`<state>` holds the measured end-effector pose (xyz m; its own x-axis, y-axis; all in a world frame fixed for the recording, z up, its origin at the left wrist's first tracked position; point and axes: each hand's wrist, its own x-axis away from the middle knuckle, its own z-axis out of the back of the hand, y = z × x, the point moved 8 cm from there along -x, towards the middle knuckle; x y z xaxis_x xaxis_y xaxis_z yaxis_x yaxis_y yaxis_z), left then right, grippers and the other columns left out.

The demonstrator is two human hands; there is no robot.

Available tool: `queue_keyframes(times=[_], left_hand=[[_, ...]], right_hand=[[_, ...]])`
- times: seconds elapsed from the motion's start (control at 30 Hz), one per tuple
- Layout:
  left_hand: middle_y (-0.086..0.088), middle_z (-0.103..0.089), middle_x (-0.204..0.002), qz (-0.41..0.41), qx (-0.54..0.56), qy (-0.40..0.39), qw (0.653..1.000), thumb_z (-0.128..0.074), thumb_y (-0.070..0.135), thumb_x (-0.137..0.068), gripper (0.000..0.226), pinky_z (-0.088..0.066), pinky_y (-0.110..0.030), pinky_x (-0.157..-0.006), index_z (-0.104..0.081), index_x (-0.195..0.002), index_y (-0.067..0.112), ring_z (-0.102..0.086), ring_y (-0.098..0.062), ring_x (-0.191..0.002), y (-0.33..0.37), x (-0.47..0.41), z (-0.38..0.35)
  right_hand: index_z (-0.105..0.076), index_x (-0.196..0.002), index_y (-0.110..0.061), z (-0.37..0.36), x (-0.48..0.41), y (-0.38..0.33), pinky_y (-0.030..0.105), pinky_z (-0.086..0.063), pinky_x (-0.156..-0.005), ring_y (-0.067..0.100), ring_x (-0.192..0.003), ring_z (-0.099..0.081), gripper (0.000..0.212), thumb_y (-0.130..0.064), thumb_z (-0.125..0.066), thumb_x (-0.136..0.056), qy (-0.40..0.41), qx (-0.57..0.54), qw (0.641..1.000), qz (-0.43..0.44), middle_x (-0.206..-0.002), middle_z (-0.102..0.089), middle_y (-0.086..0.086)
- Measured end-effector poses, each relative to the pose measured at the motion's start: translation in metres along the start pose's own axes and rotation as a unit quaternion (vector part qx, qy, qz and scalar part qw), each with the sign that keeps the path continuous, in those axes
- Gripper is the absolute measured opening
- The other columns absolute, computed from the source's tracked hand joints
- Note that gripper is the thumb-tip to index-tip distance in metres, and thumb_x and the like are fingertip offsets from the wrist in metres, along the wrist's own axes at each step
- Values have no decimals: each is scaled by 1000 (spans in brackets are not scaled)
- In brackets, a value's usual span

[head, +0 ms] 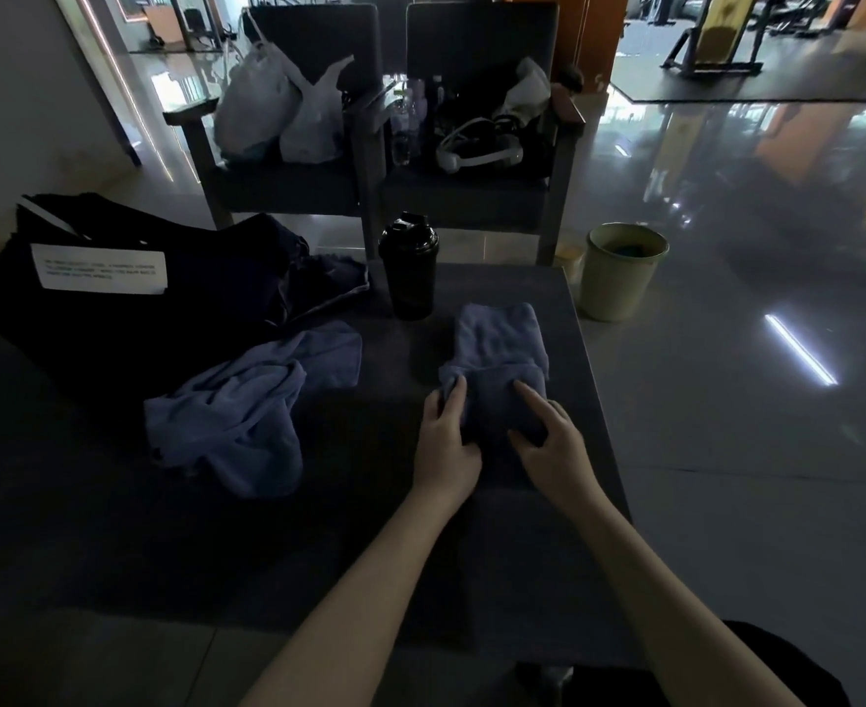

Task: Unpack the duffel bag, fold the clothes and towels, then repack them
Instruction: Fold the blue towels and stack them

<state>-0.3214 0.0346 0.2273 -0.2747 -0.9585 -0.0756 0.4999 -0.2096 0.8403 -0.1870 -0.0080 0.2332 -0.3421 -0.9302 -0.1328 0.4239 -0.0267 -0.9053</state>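
Head view: dark table [517, 283]; black duffel bag [114, 318] far left; crumpled towel [247, 400] beside it; half-folded towel [502, 344] runs lengthwise straight away from both hands; left hand [446, 441] seemingly pinches its near-left edge; right hand [556, 443] presses the fold, index finger straight.

Single view: head-worn wide-angle camera, at person's eye height. Faces forward and steeply down onto dark surface [497, 553]. Close range: both forearms enter from bottom edge, and left hand [446, 441] and right hand [556, 441] meet at towel [502, 344] near frame centre. Upper frame takes in chairs [293, 191] and glossy floor [726, 349] farther off. Straight edges bow toward frame margins.
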Motion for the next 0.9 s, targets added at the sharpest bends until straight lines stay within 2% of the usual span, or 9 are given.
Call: queue_keyframes(times=[0.13, 0.23, 0.43, 0.5, 0.57, 0.67, 0.77, 0.83, 0.9], left_hand=[[-7, -21, -150, -37, 34, 22, 998, -51, -10, -85, 74, -25, -6, -97, -23, -150, 13, -34, -17, -134, 21, -37, 15], [-11, -23, -148, -35, 32, 15, 999, -51, -10, -85, 73, -25, -8, -98, -23, -150, 10, -35, -22, -133, 32, -74, 16], [-12, -14, -155, 2, -17, -44, 999, -47, -8, -88, 72, -21, -24, -112, -18, -151, 11, -24, -27, -141, 31, -144, -9], [-11, -11, -157, 25, -70, -74, 994, -44, 2, -92, 68, -23, -33, -115, -16, -152, 15, -21, -29, -142, 16, -157, -25], [-7, -13, -157, 56, -147, -101, 982, -38, 17, -98, 58, -29, -42, -111, -17, -152, 21, -25, -29, -140, -3, -162, -35], [-2, -17, -156, 54, -227, -91, 968, -29, 29, -101, 51, -25, -45, -109, -21, -151, 25, -23, -28, -139, -11, -168, -35], [2, -6, -159, 15, -271, -62, 961, -26, 43, -101, 53, -14, -49, -114, -26, -149, 21, -7, -23, -145, -5, -176, -33], [5, 5, -160, -4, -298, -79, 951, -24, 50, -100, 60, -10, -50, -116, -16, -152, 21, 0, -21, -147, -10, -180, -41], [6, 5, -161, 14, -272, -93, 958, -24, 55, -98, 64, -10, -47, -117, -7, -152, 26, -3, -17, -147, -23, -182, -48]], right_hand=[[-48, -136, -15, 11, -39, -22, -1, -36, -80, 10, -110, -46, 57, 5, -60, -84, 21, 8, 999, 40, -119, -46, -1], [-45, -139, -17, 15, -77, -26, 14, -35, -85, 16, -112, -48, 57, 0, -60, -86, 25, 39, 999, 24, -125, -49, 8], [-42, -142, -12, 20, -147, -8, 15, -30, -89, 26, -122, -46, 53, -3, -54, -90, 25, 96, 995, -12, -134, -44, 15], [-42, -142, -13, 13, -159, 10, 18, -31, -90, 28, -122, -45, 51, -5, -50, -92, -2, 132, 991, -28, -134, -43, 15], [-43, -141, -17, 6, -162, 31, 27, -33, -98, 30, -124, -43, 47, -12, -47, -95, -29, 166, 984, -53, -138, -42, 15], [-39, -142, -30, 6, -163, 38, 42, -26, -109, 28, -137, -25, 45, -30, -42, -97, -40, 282, 956, -70, -154, -22, 7], [-30, -145, -32, 3, -170, 13, 44, -10, -116, 24, -145, 2, 52, -30, -42, -95, -29, 411, 911, 37, -159, 7, -1], [-22, -148, -32, -11, -174, 13, 43, -2, -118, 18, -146, 10, 55, -26, -38, -96, -81, 410, 907, 52, -159, 9, -6], [-17, -150, -33, -19, -175, 29, 41, 2, -118, 13, -145, 12, 53, -28, -31, -98, -119, 373, 920, 11, -160, 5, -8]])
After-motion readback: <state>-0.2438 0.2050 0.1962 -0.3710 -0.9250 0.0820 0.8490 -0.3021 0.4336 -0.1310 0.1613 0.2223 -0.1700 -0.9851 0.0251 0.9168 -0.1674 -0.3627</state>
